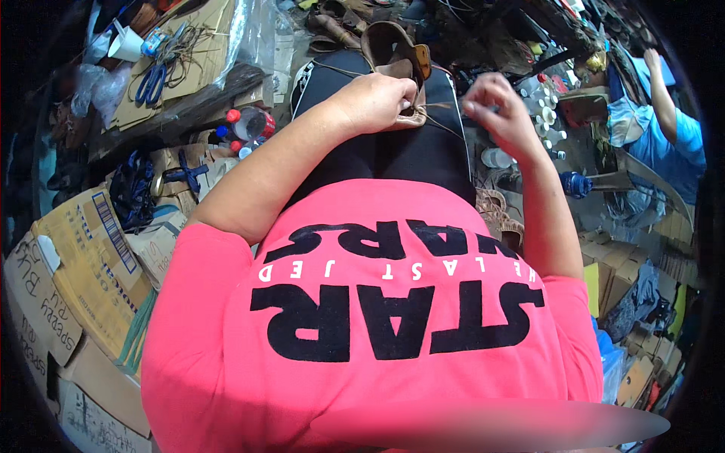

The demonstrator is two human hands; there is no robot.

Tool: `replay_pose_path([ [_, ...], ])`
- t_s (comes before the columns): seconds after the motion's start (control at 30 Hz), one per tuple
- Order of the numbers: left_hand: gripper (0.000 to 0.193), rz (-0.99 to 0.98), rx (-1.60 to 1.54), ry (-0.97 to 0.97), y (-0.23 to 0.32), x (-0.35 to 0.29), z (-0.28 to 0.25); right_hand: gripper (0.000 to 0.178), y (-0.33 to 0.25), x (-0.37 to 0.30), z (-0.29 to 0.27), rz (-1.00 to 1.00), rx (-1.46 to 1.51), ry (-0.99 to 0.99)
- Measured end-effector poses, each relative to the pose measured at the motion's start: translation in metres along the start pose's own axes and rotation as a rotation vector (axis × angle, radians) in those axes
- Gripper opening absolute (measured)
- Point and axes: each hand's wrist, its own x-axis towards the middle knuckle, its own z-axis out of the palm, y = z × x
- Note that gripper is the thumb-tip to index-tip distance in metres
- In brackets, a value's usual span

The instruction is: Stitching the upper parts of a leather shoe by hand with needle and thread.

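A brown leather shoe upper (385,44) rests on my lap over black trousers, its collar standing up and a tan flap at its right. My left hand (377,100) is closed on its near part, fingers curled over the leather edge and hiding some of it. To the right, my right hand (502,113) is raised apart from the shoe with its fingers curled in a pinch. A thin thread (442,104) stretches between the upper and those fingertips. Whether a needle is in them is too small to tell.
At the left, scissors with blue handles (153,81) lie on cardboard (189,64) beside a white cup (125,45). Bottles with red caps (253,124) stand nearby. Several small white bottles (547,113) line the right. A person in blue (668,143) sits at far right. Cardboard boxes (91,249) are stacked left.
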Motion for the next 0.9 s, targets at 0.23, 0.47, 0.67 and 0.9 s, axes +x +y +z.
replay_pose_path([
  [0.23, 0.013, 0.087, 0.081, 0.028, -0.002, 0.007, 0.000, 0.012, 0.029, 0.029, -0.006, -0.027, -0.535, 0.195],
  [0.47, 0.012, 0.109, 0.081, 0.072, -0.010, 0.001, 0.003, 0.012, -0.034, 0.030, 0.022, -0.288, -0.915, -0.389],
  [0.67, 0.012, 0.225, 0.276, 0.073, -0.009, -0.021, -0.006, 0.023, -0.016, 0.029, 0.027, -0.401, -0.826, -0.353],
  [0.9, 0.005, 0.101, 0.346, 0.258, -0.041, -0.077, -0.042, 0.007, 0.038, -0.010, -0.018, 0.175, -0.231, -0.183],
])
